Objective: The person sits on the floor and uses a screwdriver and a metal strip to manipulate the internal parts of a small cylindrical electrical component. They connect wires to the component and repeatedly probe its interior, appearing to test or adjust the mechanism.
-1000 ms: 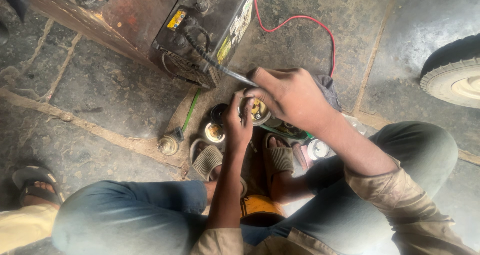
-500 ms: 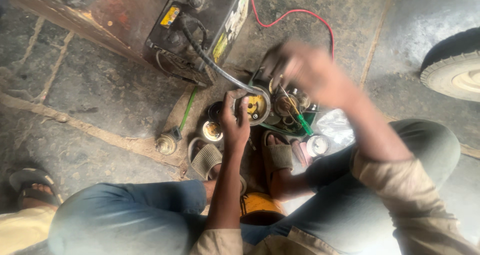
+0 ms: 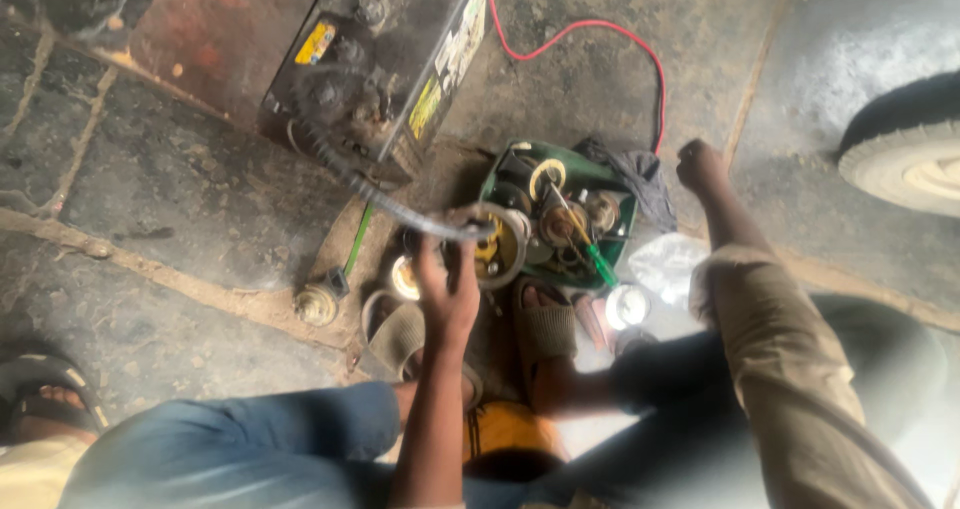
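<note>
Stained concrete floor (image 3: 180,209) bears a battery (image 3: 385,59) and green tray (image 3: 620,204).

left hand (image 3: 447,294) on round metal part (image 3: 497,244)

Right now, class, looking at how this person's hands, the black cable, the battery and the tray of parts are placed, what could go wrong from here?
1. The left hand holds a round metal part where the black cable from the battery ends; a spark or shock seems possible.
2. The right hand is off to the side, so the part may slip.
3. The green tray of loose parts sits near the sandalled feet and could be knocked.
</note>
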Motion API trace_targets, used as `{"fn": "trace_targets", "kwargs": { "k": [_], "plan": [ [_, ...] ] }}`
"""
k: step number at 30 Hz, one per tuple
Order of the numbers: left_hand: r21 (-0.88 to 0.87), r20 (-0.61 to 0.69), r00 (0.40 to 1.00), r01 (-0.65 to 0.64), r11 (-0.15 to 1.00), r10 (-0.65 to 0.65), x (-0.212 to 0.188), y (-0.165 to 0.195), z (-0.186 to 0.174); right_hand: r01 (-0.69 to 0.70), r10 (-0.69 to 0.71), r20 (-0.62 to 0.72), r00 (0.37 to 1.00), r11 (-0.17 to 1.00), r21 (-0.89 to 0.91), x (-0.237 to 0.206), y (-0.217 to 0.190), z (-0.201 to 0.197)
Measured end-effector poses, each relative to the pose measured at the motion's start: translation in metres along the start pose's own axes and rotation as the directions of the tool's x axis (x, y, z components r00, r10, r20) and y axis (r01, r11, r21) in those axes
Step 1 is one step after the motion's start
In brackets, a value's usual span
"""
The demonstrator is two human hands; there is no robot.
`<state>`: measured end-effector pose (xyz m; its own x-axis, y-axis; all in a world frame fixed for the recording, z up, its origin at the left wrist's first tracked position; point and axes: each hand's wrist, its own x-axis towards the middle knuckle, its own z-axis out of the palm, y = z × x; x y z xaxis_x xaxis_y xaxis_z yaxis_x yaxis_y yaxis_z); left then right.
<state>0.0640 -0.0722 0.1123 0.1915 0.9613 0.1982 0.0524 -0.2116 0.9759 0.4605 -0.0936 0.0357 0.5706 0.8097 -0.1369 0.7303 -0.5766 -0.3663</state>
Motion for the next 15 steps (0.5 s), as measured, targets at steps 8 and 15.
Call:
{"fn": "trace_targets", "kwargs": {
  "k": [8, 15],
  "plan": [
    [-0.225, 0.014, 0.985, 0.172, 0.959, -0.174, -0.001, 0.026, -0.002, -0.285, 0.188, 0.375, 0.908, 0.932, 0.223, 0.006, -0.011, 0.034],
    [-0.294, 0.013, 0.979, 0.197, 0.935, -0.202, 0.007, 0.032, -0.004, 0.105, 0.14, 0.753, 0.643, 0.958, -0.268, 0.026, 0.072, -0.025]
  ]
}}
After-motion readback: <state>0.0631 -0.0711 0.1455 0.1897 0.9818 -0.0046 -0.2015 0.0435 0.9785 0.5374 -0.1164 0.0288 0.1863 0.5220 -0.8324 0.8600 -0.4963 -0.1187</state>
